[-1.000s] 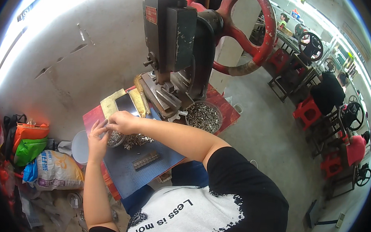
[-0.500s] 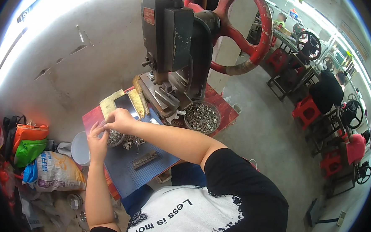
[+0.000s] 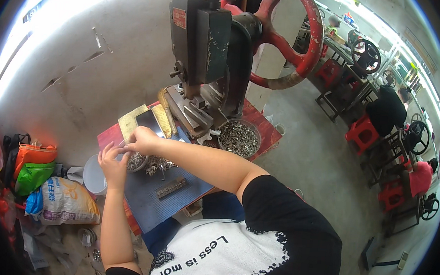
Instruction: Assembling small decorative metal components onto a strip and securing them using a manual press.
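Observation:
My left hand (image 3: 112, 164) and my right hand (image 3: 144, 140) meet over the left part of the bench, fingertips pinched together. Whatever they hold between them is too small to make out. Just below them stands a bowl of small metal parts (image 3: 135, 162), partly hidden by my left hand. Beside it a loose pile of shiny metal parts (image 3: 158, 166) lies on the blue ribbed mat (image 3: 151, 211). A short metal block with a row of slots (image 3: 171, 189) rests on the mat nearer to me. Past my right hand, a dark phone (image 3: 146, 118) leans on a yellow pad.
A dark hand press (image 3: 199, 47) with a red wheel (image 3: 312, 38) towers behind the bench. Right of its base sits a round tub of metal parts (image 3: 239, 138). At left are a white bucket (image 3: 94, 175) and a stuffed sack (image 3: 70, 202). People sit at machines far right.
Both hands stay together in nearly the same place; the left fingers have shifted slightly and spread a little. The view has moved very slightly. Nothing else has visibly changed.

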Available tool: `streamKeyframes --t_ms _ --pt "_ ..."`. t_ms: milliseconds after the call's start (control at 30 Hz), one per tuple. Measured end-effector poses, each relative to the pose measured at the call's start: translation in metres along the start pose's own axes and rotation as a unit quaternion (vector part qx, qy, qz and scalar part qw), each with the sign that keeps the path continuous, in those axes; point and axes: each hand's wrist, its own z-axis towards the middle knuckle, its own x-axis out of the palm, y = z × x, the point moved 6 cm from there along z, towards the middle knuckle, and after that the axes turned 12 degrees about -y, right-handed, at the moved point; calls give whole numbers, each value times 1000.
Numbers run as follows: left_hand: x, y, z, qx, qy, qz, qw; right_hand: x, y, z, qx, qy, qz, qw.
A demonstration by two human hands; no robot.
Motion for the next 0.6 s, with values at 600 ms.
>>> streamKeyframes --t_ms 600 --pt "-11 -3 -19 72 -55 8 996 4 3 -5 -14 -25 -34 999"
